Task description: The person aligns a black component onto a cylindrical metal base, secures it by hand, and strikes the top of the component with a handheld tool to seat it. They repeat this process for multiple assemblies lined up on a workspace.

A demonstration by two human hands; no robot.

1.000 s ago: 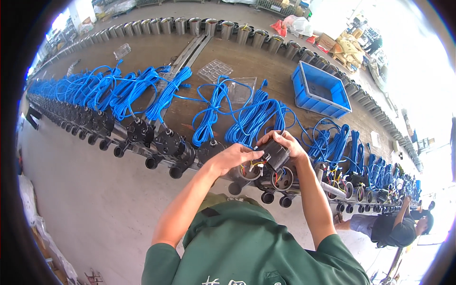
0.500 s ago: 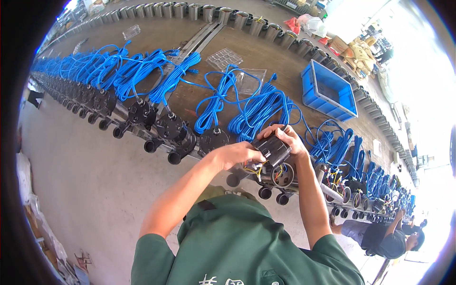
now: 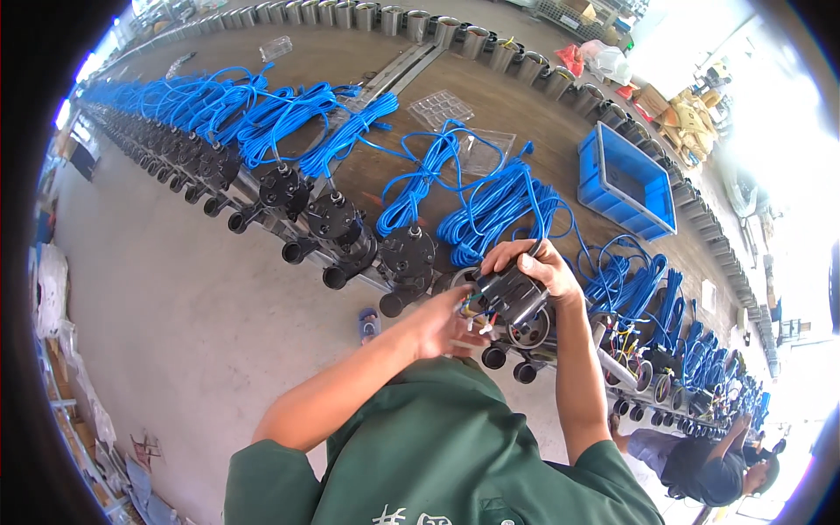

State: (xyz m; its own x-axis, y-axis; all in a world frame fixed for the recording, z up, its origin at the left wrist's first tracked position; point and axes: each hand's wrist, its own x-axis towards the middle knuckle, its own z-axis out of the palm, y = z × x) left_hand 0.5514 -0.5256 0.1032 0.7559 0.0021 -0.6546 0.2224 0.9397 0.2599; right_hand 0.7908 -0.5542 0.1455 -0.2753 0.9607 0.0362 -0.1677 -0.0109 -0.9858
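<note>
Against the earlier frame, the left hand has drawn nearer under the black pump motor, and the view has swung so the row of pumps sits farther left. The right hand wraps over the motor's top, fingers grasping its ribbed black housing; the left hand's fingers pinch the coloured wires at its near end. The motor is held just above the near edge of the long brown worktop, beside an open round pump body. One blue plastic crate stands far right. Two clear plastic trays lie mid-worktop. Coiled glossy blue cables are too many to count.
</note>
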